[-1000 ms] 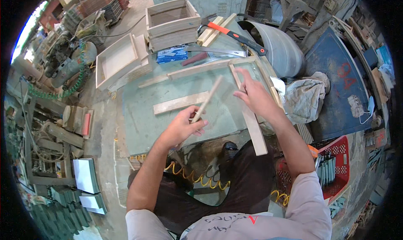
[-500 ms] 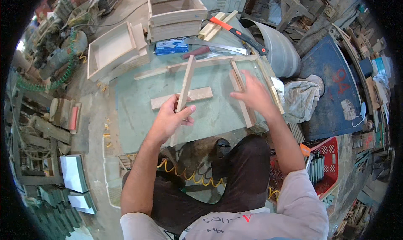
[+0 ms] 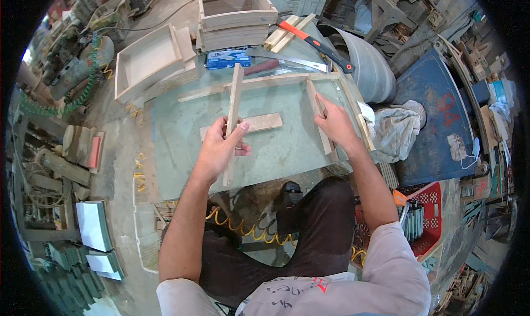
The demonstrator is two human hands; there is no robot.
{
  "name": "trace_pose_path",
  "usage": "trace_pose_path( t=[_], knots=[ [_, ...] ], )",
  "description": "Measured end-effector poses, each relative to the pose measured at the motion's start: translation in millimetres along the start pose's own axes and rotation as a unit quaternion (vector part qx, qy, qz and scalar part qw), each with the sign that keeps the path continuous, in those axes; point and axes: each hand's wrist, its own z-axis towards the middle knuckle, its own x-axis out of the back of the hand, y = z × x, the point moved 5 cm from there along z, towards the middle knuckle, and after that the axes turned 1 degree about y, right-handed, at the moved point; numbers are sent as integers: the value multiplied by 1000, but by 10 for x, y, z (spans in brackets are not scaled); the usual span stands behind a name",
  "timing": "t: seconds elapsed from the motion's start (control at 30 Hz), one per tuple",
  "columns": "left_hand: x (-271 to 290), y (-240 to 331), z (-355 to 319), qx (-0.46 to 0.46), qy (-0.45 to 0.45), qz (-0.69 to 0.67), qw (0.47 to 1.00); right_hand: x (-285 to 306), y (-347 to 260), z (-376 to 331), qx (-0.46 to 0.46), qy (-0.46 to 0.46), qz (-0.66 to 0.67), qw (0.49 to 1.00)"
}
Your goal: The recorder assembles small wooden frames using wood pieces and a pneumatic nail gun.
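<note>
My left hand (image 3: 223, 146) is closed round a narrow wooden strip (image 3: 235, 98), which is tilted up off the table. Behind it, a flat wooden piece (image 3: 265, 122) lies on the pale green tabletop (image 3: 182, 161), partly hidden by that hand. On the right, my right hand (image 3: 335, 122) has its fingers and thumb on a second wooden strip (image 3: 312, 98), with the index finger stretched along it. This strip lies beside a corner formed by a long wooden batten (image 3: 265, 82) at the back and a shorter batten (image 3: 353, 109) on the right.
At the back stand wooden boxes (image 3: 237, 31), a shallow wooden tray (image 3: 146, 64), a blue carton (image 3: 227, 58), a metal blade (image 3: 290, 58) and a tool with an orange-and-black handle (image 3: 314, 42). A grey drum (image 3: 367, 67) and crumpled cloth (image 3: 395, 131) are right; a red crate (image 3: 428, 222) sits below.
My right hand has come down onto the right-hand strip, its fingers closing on it. The strip in my left hand has swung more upright, its top moving left.
</note>
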Motion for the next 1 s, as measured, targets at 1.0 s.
trace_pose_path(
  t=[1.0],
  knots=[
    [588, 264, -40, -54, 101, -111, 987, -277, -970, -57, 213, -18, 23, 977]
  ],
)
